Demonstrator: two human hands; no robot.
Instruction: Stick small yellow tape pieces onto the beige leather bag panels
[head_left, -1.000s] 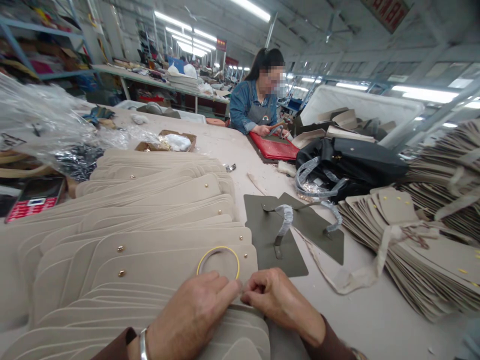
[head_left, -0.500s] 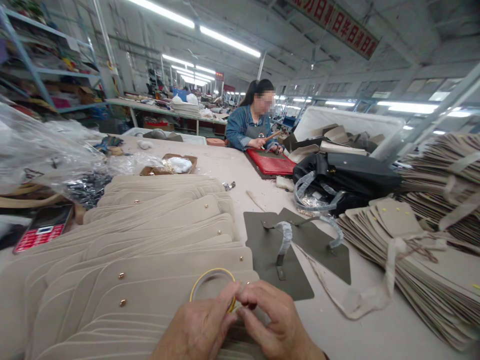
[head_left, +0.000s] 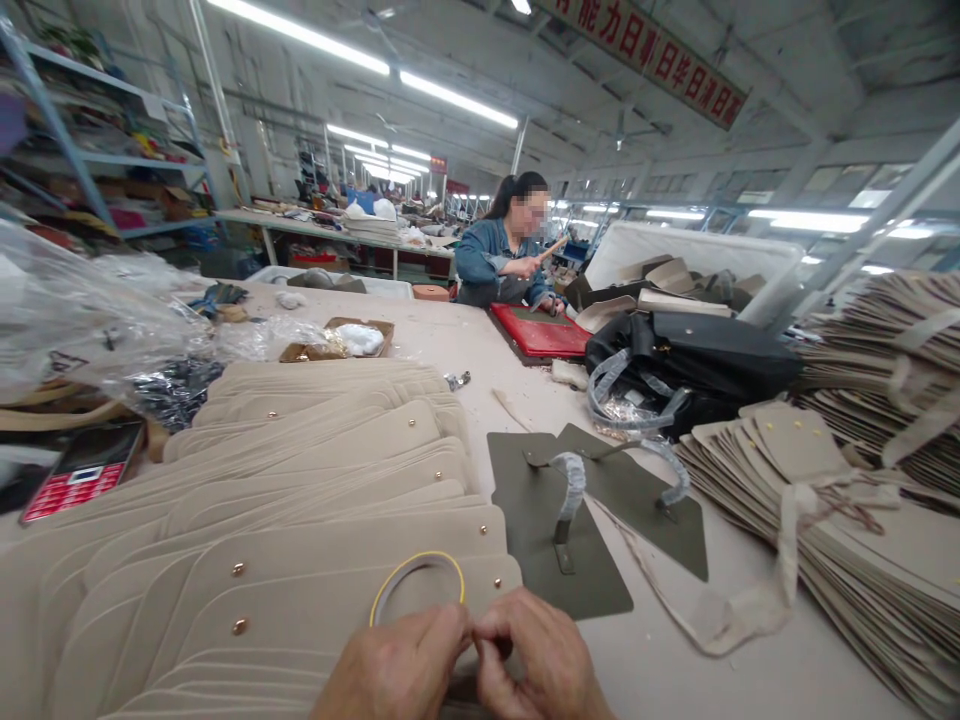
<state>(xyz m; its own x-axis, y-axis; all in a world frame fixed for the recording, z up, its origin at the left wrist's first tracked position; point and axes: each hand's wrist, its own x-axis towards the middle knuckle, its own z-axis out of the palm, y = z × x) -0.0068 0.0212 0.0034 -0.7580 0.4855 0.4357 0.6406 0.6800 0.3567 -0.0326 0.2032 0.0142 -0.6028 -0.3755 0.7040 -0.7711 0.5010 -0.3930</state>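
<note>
Gripping thin, round, yellow-edged ring: left hand; right hand: fingertips together, contents hidden.

You have two hands, your left hand and your right hand, and one yellow-edged ring. In front of you, the beige panels overlap too much to count, but seven gold studs show on them. You also face two olive panels, two wrapped handles, one black bag, one red-keyed device, one brown tray, one red board and one nearby co-worker with one stick-like tool.
</note>
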